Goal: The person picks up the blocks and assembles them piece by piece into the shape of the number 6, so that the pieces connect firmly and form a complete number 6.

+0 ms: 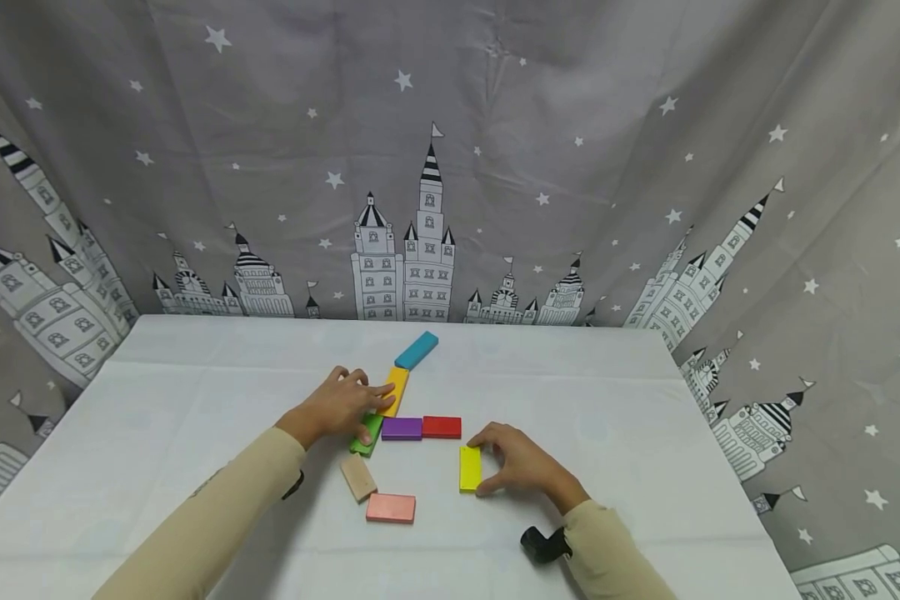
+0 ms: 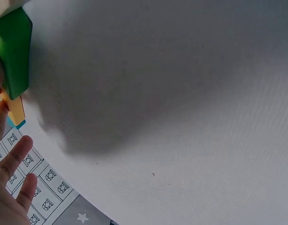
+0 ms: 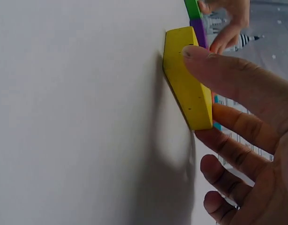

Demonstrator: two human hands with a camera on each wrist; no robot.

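Note:
In the head view, my left hand [image 1: 339,406] rests over the line of blocks, its thumb on the green block [image 1: 374,426] and a finger on the orange block [image 1: 399,378]. Its other fingers are spread in the left wrist view, beside the green block [image 2: 15,51]. My right hand [image 1: 523,461] holds the bright yellow block [image 1: 469,469] by its ends, between thumb and fingers. Seen from the right wrist, the thumb overlaps the broad face of this yellow block [image 3: 181,84]. Left of it, a purple block [image 1: 402,429] and a red block [image 1: 442,427] lie end to end.
A blue block [image 1: 417,350] lies slanted beyond the orange one. Nearer the front are a plain wooden block [image 1: 358,477] and a pink block [image 1: 391,508]. All lie on a white tablecloth [image 1: 570,375], with a grey castle-print curtain [image 1: 540,142] behind.

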